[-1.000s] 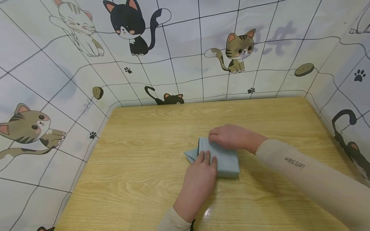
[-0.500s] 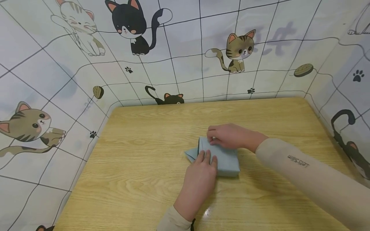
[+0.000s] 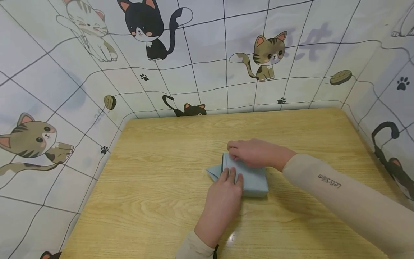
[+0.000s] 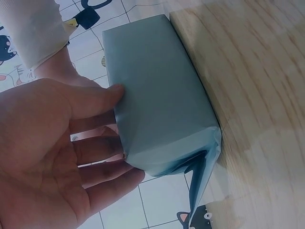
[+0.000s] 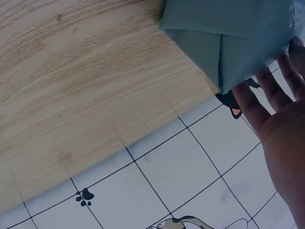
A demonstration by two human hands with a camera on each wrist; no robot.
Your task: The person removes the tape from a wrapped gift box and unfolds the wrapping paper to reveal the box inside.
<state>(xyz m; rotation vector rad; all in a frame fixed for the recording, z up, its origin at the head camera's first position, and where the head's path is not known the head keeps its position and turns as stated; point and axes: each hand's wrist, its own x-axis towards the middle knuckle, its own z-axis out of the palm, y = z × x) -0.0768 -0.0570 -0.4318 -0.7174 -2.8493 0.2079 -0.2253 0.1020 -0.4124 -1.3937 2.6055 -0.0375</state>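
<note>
A box-shaped package wrapped in light blue paper (image 3: 253, 181) lies on the table, with a pointed flap of paper (image 3: 213, 172) sticking out at its left end. My left hand (image 3: 224, 199) rests on the package's near left part, fingers straight on its top. In the left wrist view the thumb and fingers of that hand (image 4: 52, 143) touch the package's edge (image 4: 157, 86). My right hand (image 3: 252, 151) lies over the far edge, its fingertips near the far left corner. Folded paper (image 5: 200, 52) shows at the package's end in the right wrist view, beside the right fingers.
The wooden table (image 3: 152, 201) reaches back to a wall covering (image 3: 207, 75) printed with cats and grid lines. The same covering encloses the left and right sides.
My right hand has slid slightly left along the package's far edge, and its fingers have shifted. The left hand and the package have stayed in place.
</note>
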